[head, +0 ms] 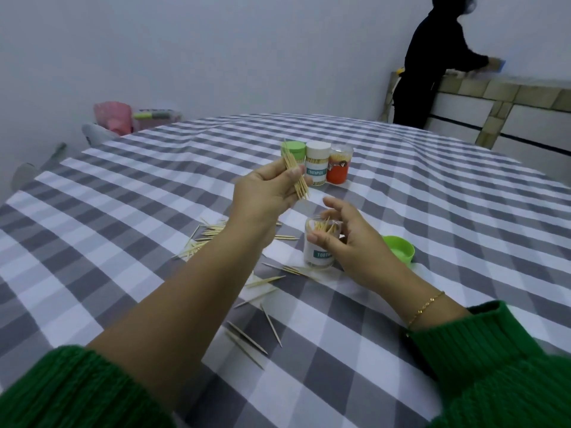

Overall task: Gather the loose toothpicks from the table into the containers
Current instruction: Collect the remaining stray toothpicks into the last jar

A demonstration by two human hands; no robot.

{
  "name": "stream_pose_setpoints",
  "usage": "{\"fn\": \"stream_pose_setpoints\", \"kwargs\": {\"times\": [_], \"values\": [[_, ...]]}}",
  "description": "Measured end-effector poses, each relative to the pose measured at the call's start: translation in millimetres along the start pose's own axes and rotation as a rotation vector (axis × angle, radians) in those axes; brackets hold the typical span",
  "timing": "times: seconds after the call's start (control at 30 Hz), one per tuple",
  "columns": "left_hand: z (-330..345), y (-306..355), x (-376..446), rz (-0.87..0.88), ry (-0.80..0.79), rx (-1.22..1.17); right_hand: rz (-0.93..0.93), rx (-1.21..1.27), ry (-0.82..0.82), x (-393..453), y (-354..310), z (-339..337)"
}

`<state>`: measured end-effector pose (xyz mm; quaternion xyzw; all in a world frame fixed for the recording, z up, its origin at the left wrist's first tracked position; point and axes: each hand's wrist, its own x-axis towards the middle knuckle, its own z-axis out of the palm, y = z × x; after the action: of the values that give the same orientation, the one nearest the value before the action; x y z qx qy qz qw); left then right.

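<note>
My left hand point(265, 193) is raised above the table and pinches a bundle of toothpicks point(296, 177) between thumb and fingers. My right hand point(349, 242) wraps around an open clear container point(318, 248) that stands upright and is partly filled with toothpicks. Loose toothpicks point(204, 239) lie scattered on the checked tablecloth left of the container, and more toothpicks point(247, 338) lie nearer to me. Three containers stand in a row further back: a green-lidded one point(292, 151), a white-lidded one point(317, 165) and an orange one point(340, 168).
A green lid point(400, 248) lies upside down right of the open container. A person in dark clothes point(432, 63) stands at a tiled counter point(494, 91) at the back right. Pink items point(114, 115) sit past the table's far left edge.
</note>
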<state>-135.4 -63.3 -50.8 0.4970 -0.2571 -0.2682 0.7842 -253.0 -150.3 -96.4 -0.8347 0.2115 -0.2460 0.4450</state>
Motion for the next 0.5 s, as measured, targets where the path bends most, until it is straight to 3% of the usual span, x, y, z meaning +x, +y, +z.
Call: {"fn": "stream_pose_setpoints", "kwargs": {"times": [0.1,0.3,0.5], "values": [[6,-10,-2,-0.019,-0.034,0.042,0.012,0.029,-0.010,1,0,1],[-4,-27,-6,-0.103,-0.016,0.401,-0.002,0.017,-0.010,2,1,0],[-9,-26,-12,-0.116,-0.101,0.428,-0.020,-0.024,-0.001,1,2,-1]]}}
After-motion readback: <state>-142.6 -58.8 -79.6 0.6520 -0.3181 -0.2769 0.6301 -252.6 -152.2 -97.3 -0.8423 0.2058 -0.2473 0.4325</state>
